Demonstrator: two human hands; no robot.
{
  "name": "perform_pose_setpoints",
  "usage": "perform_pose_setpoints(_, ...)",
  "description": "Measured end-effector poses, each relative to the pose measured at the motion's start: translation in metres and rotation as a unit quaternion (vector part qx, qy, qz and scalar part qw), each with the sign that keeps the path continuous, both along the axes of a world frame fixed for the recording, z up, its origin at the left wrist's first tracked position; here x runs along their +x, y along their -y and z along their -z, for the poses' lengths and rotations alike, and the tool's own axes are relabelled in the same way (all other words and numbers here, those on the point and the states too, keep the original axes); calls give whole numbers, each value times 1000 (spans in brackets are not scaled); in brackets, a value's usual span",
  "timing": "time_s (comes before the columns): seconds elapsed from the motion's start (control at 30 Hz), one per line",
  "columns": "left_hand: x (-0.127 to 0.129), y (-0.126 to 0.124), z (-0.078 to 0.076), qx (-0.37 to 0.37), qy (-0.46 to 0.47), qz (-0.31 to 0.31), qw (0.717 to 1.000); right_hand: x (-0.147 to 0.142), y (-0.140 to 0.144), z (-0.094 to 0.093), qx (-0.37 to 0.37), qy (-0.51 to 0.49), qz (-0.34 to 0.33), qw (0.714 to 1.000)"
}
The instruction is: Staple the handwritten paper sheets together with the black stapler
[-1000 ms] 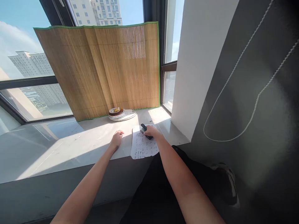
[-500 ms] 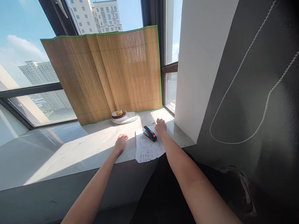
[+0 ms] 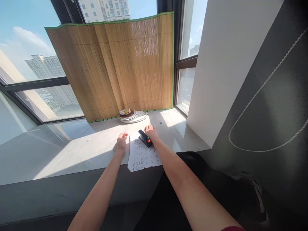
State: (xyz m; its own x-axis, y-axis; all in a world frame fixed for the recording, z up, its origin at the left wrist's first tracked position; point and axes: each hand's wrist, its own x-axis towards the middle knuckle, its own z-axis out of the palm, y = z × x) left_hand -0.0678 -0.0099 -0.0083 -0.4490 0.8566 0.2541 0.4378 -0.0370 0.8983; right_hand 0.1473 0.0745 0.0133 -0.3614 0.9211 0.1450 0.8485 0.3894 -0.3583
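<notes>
A black stapler (image 3: 145,138) with an orange spot is seen just below the middle of the frame, lying on the top edge of a sheet of paper (image 3: 141,155). The paper is spread on the grey window ledge (image 3: 72,150) and hangs a little over its front edge.

The right hand (image 3: 150,131) is laid against the stapler's far end, fingers curled beside it; whether it is really gripped cannot be told. The left hand (image 3: 122,142) is loosely curled by the paper's left edge, holding nothing.

The stapler looks hard, smooth and a bit heavy, so it is best held around its middle. The paper is thin, light and floppy, and is easily creased or slid.

A stack of plates (image 3: 131,115) is seen further back, before a bamboo mat (image 3: 115,64).
</notes>
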Motion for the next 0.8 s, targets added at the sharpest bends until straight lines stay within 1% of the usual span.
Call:
perform_pose_setpoints(0.07, -3, 1, 2, -1, 32, -15, 999, -15, 2, 2, 20, -5, -20, 1000)
perform_pose_setpoints(0.13, -3, 2, 3, 3, 48, -10, 999, -15, -1, 3, 31, -11, -16, 999)
perform_pose_setpoints(0.17, -3, 2, 3, 7, 55, -7, 998, -11, -4, 3, 27, -14, 1, 1000)
perform_pose_setpoints(0.23, -2, 1, 3, 10, 56, -2, 998, 6, -12, 2, -3, -15, 61, 998)
perform_pose_setpoints(0.33, 1, 0, 1, 4, 44, 5, 999, 34, -21, 0, -39, 6, 147, 988)
perform_pose_setpoints(0.4, 4, 1, -1, 5, 41, 8, 999, 45, -23, -2, -52, 24, 173, 983)
perform_pose_setpoints(0.47, 8, 3, -4, 18, 66, 6, 998, 48, -23, -5, -71, 33, 177, 981)
perform_pose_setpoints(0.53, 10, 7, -8, 40, 110, -3, 993, 42, -20, -6, -86, 27, 163, 982)
perform_pose_setpoints(0.57, 11, 9, -9, 50, 126, -22, 991, 35, -18, -5, -81, 20, 148, 985)
perform_pose_setpoints(0.63, 11, 13, -13, 67, 131, -98, 984, 14, -12, -4, -52, 8, 97, 994)
perform_pose_setpoints(0.67, 10, 16, -15, 72, 125, -148, 978, 1, -8, -2, -28, 6, 61, 998)
perform_pose_setpoints(0.73, 6, 19, -17, 75, 118, -233, 962, -25, 0, 0, -13, 8, -5, 1000)
perform_pose_setpoints(0.8, 1, 22, -16, 67, 131, -276, 950, -46, 6, 2, -11, 6, -48, 999)
